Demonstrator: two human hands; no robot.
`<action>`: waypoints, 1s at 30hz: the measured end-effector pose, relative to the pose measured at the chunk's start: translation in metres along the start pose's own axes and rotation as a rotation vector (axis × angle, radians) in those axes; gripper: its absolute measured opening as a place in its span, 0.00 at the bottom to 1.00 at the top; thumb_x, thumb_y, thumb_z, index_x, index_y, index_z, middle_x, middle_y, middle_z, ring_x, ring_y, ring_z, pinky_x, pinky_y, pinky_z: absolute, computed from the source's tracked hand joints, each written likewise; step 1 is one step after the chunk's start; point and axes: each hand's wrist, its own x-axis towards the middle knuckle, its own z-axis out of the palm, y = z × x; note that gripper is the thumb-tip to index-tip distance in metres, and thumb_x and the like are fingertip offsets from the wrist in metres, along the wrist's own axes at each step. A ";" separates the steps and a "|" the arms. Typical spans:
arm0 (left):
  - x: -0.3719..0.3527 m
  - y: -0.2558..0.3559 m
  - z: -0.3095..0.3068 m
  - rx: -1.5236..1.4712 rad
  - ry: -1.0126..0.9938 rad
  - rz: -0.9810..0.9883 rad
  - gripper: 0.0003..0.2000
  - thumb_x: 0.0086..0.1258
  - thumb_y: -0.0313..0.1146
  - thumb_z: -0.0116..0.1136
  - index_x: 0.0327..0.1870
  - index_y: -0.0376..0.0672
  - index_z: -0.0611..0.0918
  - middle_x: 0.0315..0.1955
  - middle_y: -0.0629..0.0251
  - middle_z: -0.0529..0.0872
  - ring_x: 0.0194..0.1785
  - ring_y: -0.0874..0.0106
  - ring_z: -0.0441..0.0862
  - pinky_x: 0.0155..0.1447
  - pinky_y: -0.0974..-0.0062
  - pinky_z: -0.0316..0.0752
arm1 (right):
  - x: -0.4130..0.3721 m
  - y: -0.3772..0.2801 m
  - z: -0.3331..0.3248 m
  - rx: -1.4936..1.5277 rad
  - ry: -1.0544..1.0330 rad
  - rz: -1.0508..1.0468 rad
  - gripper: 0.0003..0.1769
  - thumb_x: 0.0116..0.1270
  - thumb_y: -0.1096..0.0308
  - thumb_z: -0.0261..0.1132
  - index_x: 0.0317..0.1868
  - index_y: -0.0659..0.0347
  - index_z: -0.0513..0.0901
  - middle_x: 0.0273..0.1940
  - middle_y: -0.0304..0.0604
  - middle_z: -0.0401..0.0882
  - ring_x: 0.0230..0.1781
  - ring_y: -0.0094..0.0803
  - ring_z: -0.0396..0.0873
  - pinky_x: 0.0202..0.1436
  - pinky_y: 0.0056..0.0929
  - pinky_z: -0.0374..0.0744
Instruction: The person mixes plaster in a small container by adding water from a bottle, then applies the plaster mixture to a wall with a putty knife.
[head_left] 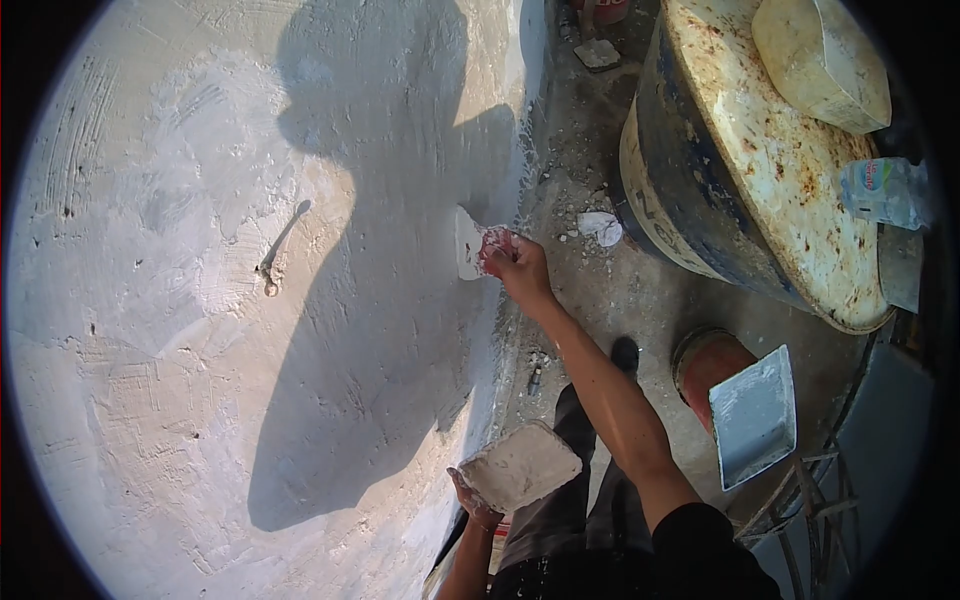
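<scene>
My right hand (515, 262) grips the red, plaster-smeared handle of a scraper (467, 245), whose pale flat blade lies against the shaded part of the plastered wall (390, 250). Lower down, my left hand (476, 502) holds a rectangular tray (522, 465) by its left edge and underside. A greyish paste coats the inside of that tray. Some of the left fingers are hidden beneath it. A small fitting (270, 280) sticks out of the wall on the left.
A large rusty-topped drum (700, 170) stands at the upper right, bearing a cut plastic container (825, 65) and a plastic bottle (885, 192). A blue-grey tray (755, 418) rests on a reddish bucket (712, 365). Debris and white scrap (600, 228) lie along the wall's foot.
</scene>
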 end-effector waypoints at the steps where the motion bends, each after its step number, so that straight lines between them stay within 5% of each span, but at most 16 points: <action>1: 0.001 -0.001 -0.002 -0.013 -0.003 0.000 0.41 0.65 0.72 0.40 0.63 0.43 0.74 0.61 0.56 0.76 0.63 0.53 0.72 0.67 0.47 0.64 | -0.002 -0.003 0.003 -0.008 0.001 -0.009 0.07 0.66 0.73 0.61 0.40 0.67 0.83 0.32 0.36 0.82 0.31 0.18 0.76 0.36 0.23 0.74; 12: -0.001 -0.010 -0.006 -0.031 0.030 0.036 0.37 0.69 0.70 0.38 0.64 0.46 0.73 0.59 0.59 0.77 0.61 0.55 0.73 0.66 0.48 0.66 | -0.034 -0.050 0.035 -0.207 -0.017 -0.146 0.05 0.65 0.73 0.63 0.34 0.67 0.79 0.26 0.40 0.78 0.27 0.21 0.74 0.34 0.26 0.74; 16: 0.002 -0.014 -0.010 -0.036 0.031 0.024 0.36 0.69 0.69 0.38 0.64 0.47 0.72 0.59 0.60 0.77 0.61 0.55 0.73 0.66 0.47 0.66 | -0.056 -0.066 0.044 -0.279 0.032 -0.236 0.08 0.66 0.72 0.63 0.42 0.66 0.81 0.31 0.45 0.83 0.31 0.28 0.79 0.39 0.27 0.76; 17: 0.002 -0.014 -0.010 -0.033 0.042 0.015 0.36 0.69 0.69 0.38 0.64 0.47 0.72 0.59 0.60 0.77 0.61 0.54 0.73 0.66 0.47 0.66 | -0.059 -0.067 0.043 -0.268 0.044 -0.200 0.07 0.67 0.72 0.63 0.41 0.68 0.82 0.33 0.40 0.84 0.35 0.21 0.78 0.40 0.24 0.76; 25: 0.011 -0.014 -0.025 -0.060 -0.017 -0.020 0.38 0.67 0.70 0.40 0.66 0.48 0.71 0.62 0.59 0.75 0.64 0.53 0.70 0.67 0.45 0.64 | -0.009 -0.002 -0.026 0.180 0.265 0.060 0.08 0.67 0.75 0.61 0.43 0.68 0.82 0.38 0.40 0.84 0.37 0.22 0.80 0.41 0.23 0.77; 30: 0.018 -0.015 -0.031 0.028 0.014 -0.006 0.47 0.62 0.76 0.38 0.69 0.42 0.68 0.66 0.54 0.70 0.67 0.50 0.67 0.69 0.42 0.60 | 0.053 0.054 -0.059 -0.096 0.454 0.080 0.08 0.65 0.74 0.63 0.43 0.68 0.83 0.37 0.42 0.85 0.35 0.25 0.81 0.39 0.25 0.77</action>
